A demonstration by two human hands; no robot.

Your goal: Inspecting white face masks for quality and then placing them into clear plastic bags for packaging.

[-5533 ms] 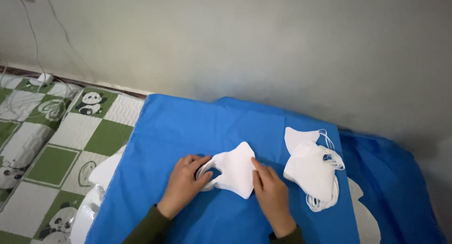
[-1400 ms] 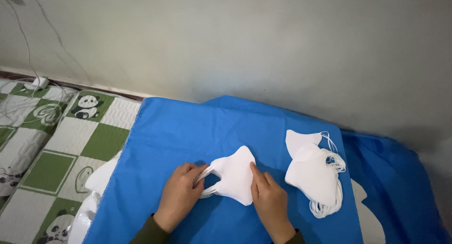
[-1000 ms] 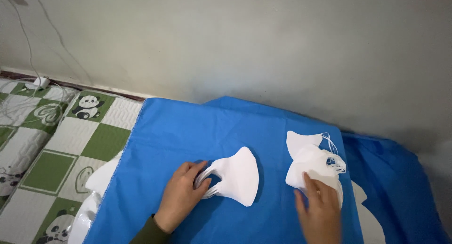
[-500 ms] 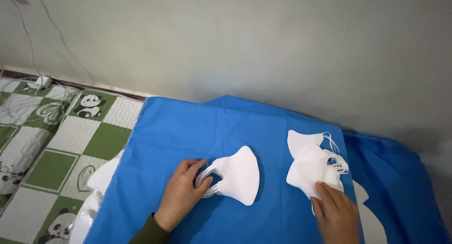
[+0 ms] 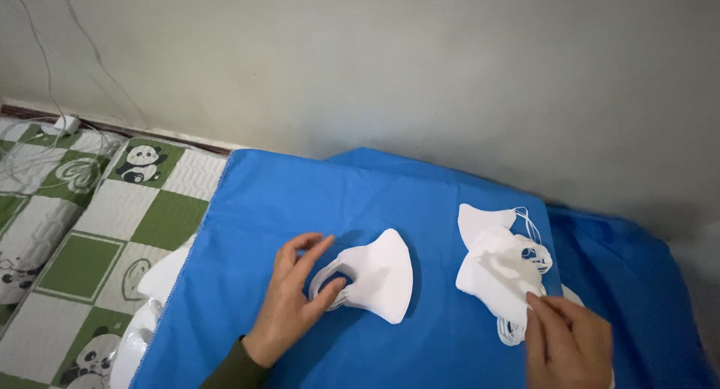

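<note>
Soft, even, dimmish light with faint shadows, no glare, slightly soft focus throughout.

Two lots of white face masks on blue cloth.
Single folded mask [image 5: 379, 276] lies flat mid-cloth; loose pile of masks [image 5: 499, 269] with tangled ear loops to its right.

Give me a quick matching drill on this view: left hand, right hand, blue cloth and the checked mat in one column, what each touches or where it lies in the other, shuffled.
Things:
1. left hand
2. right hand
3. blue cloth
4. checked mat

Places:
A. lies under both masks
B. fingers on the single folded white mask
C. lies at the left, green and white with panda pictures
D. fingertips on the near edge of the stack of white masks

Pairs: 1-B, 2-D, 3-A, 4-C
</note>
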